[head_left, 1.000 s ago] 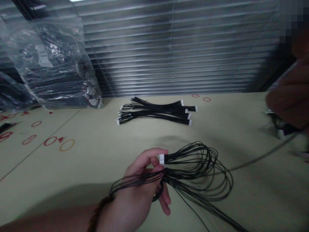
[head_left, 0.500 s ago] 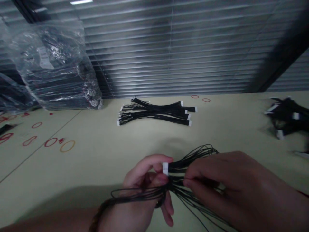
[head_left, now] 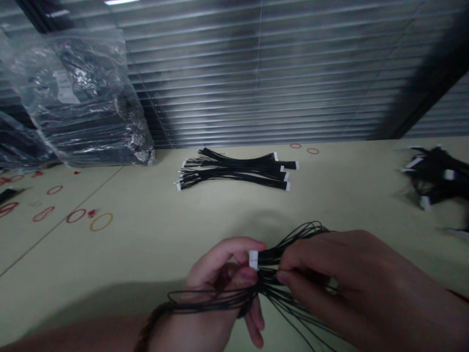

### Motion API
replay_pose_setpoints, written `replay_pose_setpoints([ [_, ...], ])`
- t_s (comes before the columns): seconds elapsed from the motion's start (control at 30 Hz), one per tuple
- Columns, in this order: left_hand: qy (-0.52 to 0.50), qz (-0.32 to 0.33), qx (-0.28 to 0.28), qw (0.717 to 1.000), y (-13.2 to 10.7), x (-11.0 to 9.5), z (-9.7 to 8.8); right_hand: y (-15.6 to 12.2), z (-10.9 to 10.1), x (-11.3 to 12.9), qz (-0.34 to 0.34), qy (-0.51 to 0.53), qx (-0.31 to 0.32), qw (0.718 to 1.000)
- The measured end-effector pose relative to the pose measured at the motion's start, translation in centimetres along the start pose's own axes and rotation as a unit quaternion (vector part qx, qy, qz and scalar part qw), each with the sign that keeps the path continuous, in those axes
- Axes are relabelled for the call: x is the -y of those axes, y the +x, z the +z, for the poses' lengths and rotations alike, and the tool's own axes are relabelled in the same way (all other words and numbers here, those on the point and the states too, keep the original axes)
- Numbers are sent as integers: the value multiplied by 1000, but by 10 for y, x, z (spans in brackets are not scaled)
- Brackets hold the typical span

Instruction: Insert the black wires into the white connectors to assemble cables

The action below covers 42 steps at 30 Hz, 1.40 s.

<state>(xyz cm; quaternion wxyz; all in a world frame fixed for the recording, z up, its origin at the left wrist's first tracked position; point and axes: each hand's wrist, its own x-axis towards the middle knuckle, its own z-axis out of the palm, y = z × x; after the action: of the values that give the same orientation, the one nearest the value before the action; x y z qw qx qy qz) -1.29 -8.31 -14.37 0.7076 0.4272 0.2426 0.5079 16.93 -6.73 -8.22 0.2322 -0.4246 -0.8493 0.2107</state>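
My left hand [head_left: 223, 278] grips a white connector [head_left: 253, 260] between thumb and fingertip, near the bottom middle of the view. Thin black wires [head_left: 271, 254] fan out to the right from this connector, and some loop back over my left wrist. My right hand [head_left: 340, 278] is closed, its thumb and forefinger pinching one or more of the black wires just right of the connector. The wire ends under my right palm are hidden.
Several black wire harnesses [head_left: 234, 171] with white connectors lie on the table [head_left: 146, 244] by the blinds [head_left: 205, 73]. A clear plastic bag [head_left: 88, 107] of black wires stands at left, beside scattered rubber bands [head_left: 101, 222]. More harnesses [head_left: 439, 173] lie at the right edge.
The white connector and my left hand have shifted very slightly right and down. My right hand keeps its pinch on the wires in nearly the same place.
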Motion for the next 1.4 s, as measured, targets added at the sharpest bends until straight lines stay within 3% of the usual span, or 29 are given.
replay_pose_setpoints([
  [0.43, -51, -25, -1, 998, 1, -3, 5, -3, 3, 4, -30, -22, -47, 998],
  [0.63, -43, -30, -4, 999, 2, -5, 5, -9, 4, 6, 14, -12, -38, 999],
  [0.87, -57, -17, 25, 998, 2, -2, 1, -7, 5, 5, -28, -41, -48, 998],
  [1.2, -24, -54, -13, 998, -3, -3, 2, -5, 8, 5, -38, -60, -54, 996],
  [1.4, -11, -56, -6, 998, -3, -3, 2, -5, 7, 4, -55, -47, -48, 996],
])
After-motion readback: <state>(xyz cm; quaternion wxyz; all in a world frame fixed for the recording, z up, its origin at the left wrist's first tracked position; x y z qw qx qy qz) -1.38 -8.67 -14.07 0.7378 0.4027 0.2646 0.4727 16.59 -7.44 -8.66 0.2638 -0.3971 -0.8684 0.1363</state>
